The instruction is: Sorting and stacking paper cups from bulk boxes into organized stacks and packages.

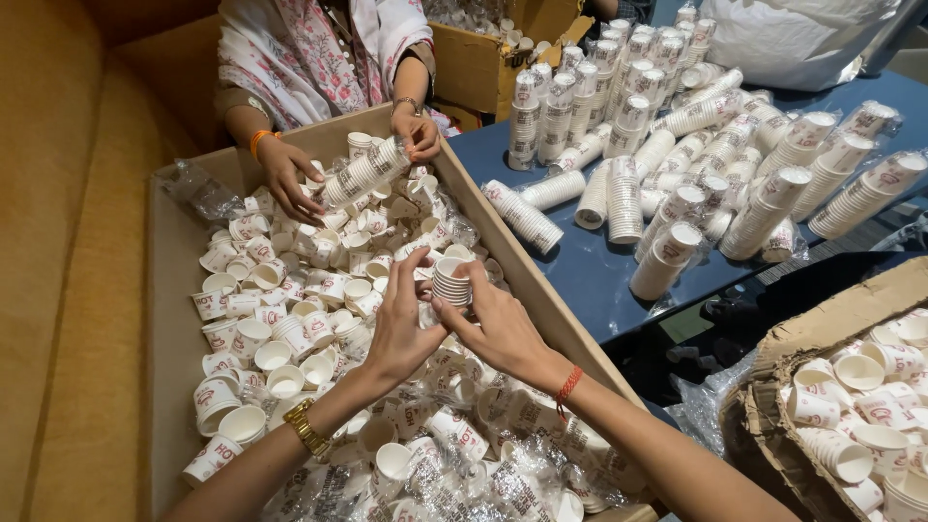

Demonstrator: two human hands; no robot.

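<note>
Several small white paper cups, nested into a short stack point(451, 281), sit gripped between both of the person's hands. The left hand point(401, 324) curls its fingers point(411, 266) over the stack's near-left side; the right hand point(503, 329) pinches it from the right, so both are clenched on the stack. Directly beneath the fingers lies a large cardboard box point(174, 290) heaped with loose cups point(280, 319) and crinkled plastic sleeves point(464, 474). Beyond the fingers, another person's hands point(290, 174) hold a long wrapped cup column point(365, 169). To the right of the fingers, a blue desk point(580, 280) carries many wrapped cup stacks point(677, 164), standing and lying. A second open box point(773, 387) sits at the near right. Risk, as a judgement: the short stack could tilt and separate if one hand loosens, spilling cups back among the loose ones.
</note>
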